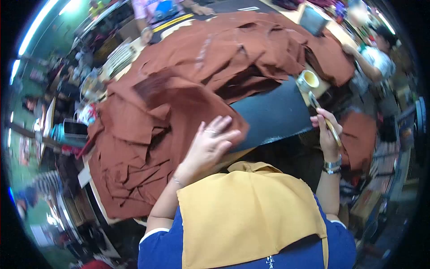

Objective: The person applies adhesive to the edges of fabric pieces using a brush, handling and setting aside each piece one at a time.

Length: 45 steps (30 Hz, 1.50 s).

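My left hand (212, 141) has its fingers spread against the near edge of a reddish-brown sheet of leather or fabric (192, 101), which is raised and blurred by motion. My right hand (327, 127) is closed around the light-coloured handle of a brush (332, 128). The brush's head points up and away, close to a round cup (308, 80) with a pale yellow inside. Between my hands lies a smooth dark board (273, 112), its left part covered by the brown sheet.
Many overlapping reddish-brown pieces (125, 179) cover the table to the left and beyond the board. A person (156, 11) stands across the table, near a yellow ruler-like strip (173, 22). Another person (376, 60) is at the right. A dark-sided block (312, 20) stands at the back.
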Each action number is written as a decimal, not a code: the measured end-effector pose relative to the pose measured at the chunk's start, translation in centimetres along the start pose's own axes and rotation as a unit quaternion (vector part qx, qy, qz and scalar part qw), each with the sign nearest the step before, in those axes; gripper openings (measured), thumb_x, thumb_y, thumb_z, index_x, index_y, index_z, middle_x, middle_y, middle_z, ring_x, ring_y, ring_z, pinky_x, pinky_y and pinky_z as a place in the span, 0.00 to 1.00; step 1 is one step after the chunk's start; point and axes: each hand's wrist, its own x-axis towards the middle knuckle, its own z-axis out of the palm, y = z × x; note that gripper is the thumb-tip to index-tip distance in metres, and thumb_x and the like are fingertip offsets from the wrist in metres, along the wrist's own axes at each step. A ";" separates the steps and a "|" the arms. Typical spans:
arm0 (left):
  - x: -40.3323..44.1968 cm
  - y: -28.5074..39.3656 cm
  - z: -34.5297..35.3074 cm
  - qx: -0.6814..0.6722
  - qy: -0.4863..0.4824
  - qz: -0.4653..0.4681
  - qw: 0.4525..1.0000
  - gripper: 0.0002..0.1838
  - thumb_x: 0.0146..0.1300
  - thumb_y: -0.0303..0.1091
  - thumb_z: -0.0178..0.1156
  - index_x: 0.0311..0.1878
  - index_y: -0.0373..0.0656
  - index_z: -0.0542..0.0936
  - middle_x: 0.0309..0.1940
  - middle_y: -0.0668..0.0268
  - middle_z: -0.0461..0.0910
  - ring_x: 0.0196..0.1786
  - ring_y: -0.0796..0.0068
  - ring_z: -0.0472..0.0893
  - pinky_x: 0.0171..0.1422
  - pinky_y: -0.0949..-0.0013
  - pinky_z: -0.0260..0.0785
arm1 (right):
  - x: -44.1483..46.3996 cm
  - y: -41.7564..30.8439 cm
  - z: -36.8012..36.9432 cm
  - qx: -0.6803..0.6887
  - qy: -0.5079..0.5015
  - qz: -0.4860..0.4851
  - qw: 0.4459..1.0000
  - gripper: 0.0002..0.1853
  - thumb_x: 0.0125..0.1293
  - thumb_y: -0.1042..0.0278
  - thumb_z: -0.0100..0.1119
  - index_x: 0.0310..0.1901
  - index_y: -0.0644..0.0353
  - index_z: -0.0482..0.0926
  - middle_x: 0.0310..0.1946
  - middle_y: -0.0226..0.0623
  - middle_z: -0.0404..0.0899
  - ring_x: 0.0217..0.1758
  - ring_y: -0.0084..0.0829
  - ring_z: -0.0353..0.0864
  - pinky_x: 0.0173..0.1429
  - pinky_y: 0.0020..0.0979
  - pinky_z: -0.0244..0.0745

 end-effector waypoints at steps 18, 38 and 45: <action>6.3 -9.3 3.8 0.168 0.122 -0.200 0.958 0.28 0.64 0.46 0.66 0.63 0.39 0.75 0.49 0.48 0.81 0.48 0.48 0.83 0.51 0.52 0.75 | -2.2 3.3 5.2 0.008 -0.052 -0.031 0.998 0.17 0.62 0.70 0.72 0.47 0.58 0.73 0.38 0.40 0.86 0.41 0.39 0.88 0.44 0.34 0.83; 1.9 7.7 -7.6 -0.339 0.091 0.205 0.914 0.04 0.54 0.29 0.58 0.30 0.41 0.81 0.33 0.51 0.85 0.23 0.66 0.79 0.28 0.68 0.69 | 2.6 -0.4 7.8 0.152 -0.048 -0.166 0.973 0.47 0.35 0.54 0.89 0.50 0.52 0.60 0.69 0.56 0.66 0.71 0.49 0.69 0.71 0.44 0.68; -3.5 2.7 -9.3 0.287 0.516 -0.029 0.807 0.15 0.69 0.37 0.59 0.52 0.37 0.75 0.43 0.53 0.82 0.41 0.61 0.83 0.43 0.63 0.76 | -1.1 -0.3 7.3 0.217 -0.167 0.009 0.962 0.32 0.48 0.69 0.83 0.43 0.54 0.62 0.35 0.32 0.79 0.44 0.23 0.80 0.51 0.32 0.76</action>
